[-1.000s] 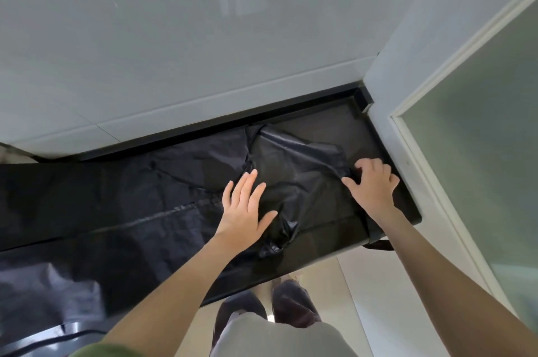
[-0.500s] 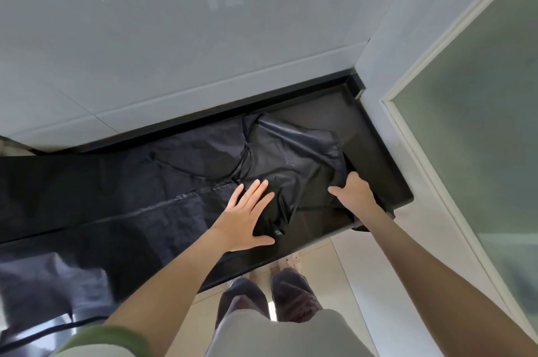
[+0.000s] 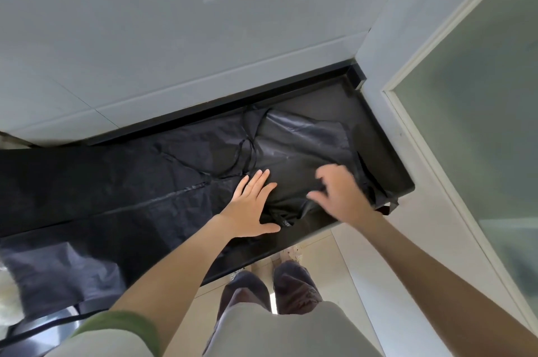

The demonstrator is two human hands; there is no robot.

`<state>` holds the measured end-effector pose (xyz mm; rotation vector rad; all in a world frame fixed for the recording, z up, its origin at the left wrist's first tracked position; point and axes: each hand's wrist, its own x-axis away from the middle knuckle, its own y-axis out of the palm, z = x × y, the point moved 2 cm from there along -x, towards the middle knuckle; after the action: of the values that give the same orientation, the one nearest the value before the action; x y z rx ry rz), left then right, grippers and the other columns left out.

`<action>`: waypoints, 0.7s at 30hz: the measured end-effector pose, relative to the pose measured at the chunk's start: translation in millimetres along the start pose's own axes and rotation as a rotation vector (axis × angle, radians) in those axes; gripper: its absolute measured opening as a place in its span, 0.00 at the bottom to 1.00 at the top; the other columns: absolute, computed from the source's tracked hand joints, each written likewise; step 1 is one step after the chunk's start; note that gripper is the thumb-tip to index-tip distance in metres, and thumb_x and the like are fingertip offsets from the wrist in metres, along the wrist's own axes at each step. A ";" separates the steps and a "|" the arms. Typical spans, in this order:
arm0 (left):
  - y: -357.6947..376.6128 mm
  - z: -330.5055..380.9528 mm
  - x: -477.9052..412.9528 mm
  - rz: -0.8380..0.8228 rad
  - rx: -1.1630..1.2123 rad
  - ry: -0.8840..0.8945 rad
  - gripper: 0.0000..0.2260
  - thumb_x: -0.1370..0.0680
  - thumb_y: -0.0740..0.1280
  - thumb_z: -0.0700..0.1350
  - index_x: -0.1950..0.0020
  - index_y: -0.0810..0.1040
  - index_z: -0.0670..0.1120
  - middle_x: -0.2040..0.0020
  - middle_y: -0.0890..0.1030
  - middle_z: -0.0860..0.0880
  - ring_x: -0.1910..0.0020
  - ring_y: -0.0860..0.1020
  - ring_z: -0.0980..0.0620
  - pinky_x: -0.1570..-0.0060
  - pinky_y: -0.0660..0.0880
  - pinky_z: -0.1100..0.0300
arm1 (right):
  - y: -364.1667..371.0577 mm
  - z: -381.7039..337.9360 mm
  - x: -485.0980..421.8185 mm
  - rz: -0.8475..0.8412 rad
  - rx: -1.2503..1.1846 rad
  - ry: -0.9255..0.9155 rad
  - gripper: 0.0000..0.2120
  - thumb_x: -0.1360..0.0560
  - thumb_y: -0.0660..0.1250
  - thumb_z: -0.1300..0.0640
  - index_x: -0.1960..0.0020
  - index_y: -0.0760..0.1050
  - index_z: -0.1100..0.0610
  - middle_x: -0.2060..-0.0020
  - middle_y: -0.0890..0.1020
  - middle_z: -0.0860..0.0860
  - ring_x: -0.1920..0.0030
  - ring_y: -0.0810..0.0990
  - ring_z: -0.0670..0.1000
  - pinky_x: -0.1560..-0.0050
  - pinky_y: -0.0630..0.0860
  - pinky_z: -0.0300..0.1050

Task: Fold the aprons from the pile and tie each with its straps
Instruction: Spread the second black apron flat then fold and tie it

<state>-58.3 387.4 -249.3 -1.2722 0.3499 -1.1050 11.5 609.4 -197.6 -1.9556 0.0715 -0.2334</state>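
Note:
A black apron (image 3: pixel 302 150) lies spread along the dark counter (image 3: pixel 387 153), its right part folded over into a glossy flap. Thin black straps (image 3: pixel 241 153) loop on the fabric just left of that flap. My left hand (image 3: pixel 251 205) lies flat, fingers apart, pressing the apron near the fold's left edge. My right hand (image 3: pixel 339 193) is over the flap's near edge, blurred by motion, fingers curled down onto the fabric; whether it pinches the cloth is unclear.
A white tiled wall (image 3: pixel 174 36) rises behind the counter. A frosted glass door (image 3: pixel 480 124) with a white frame stands at the right. More dark fabric (image 3: pixel 58 278) is heaped at the lower left. My legs and the pale floor (image 3: pixel 334 263) show below the counter edge.
My right hand has moved left from the counter's right end, carrying the apron's right part over the middle. My left hand has slid slightly toward me and stayed flat on the cloth.

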 end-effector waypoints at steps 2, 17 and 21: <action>0.2 0.7 3.4 0.074 0.090 0.011 0.38 0.26 0.65 0.65 0.24 0.58 0.45 0.21 0.44 0.46 0.23 0.38 0.50 0.29 0.29 0.57 | 22.9 -31.1 11.6 -0.222 0.050 -0.249 0.20 0.31 0.72 0.42 0.48 0.76 0.55 0.54 0.78 0.49 0.53 0.75 0.51 0.50 0.70 0.49; -17.5 14.3 19.3 0.219 -0.086 0.203 0.10 0.25 0.59 0.49 0.53 0.76 0.44 0.57 0.75 0.48 0.59 0.75 0.48 0.59 0.72 0.57 | 33.1 -48.0 12.4 0.100 0.080 -0.241 0.07 0.28 0.56 0.58 0.54 0.72 0.57 0.68 0.74 0.50 0.66 0.76 0.55 0.59 0.74 0.49; -28.3 10.2 21.8 0.086 0.062 0.096 0.11 0.18 0.57 0.49 0.46 0.74 0.43 0.51 0.75 0.48 0.51 0.73 0.50 0.53 0.70 0.59 | 27.6 -42.0 7.3 0.156 0.046 -0.245 0.11 0.25 0.55 0.55 0.54 0.76 0.57 0.57 0.79 0.51 0.54 0.76 0.51 0.52 0.70 0.45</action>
<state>-53.3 378.5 -213.5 -1.1424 0.4352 -1.0976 12.1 559.4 -206.5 -1.9076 0.0574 0.1067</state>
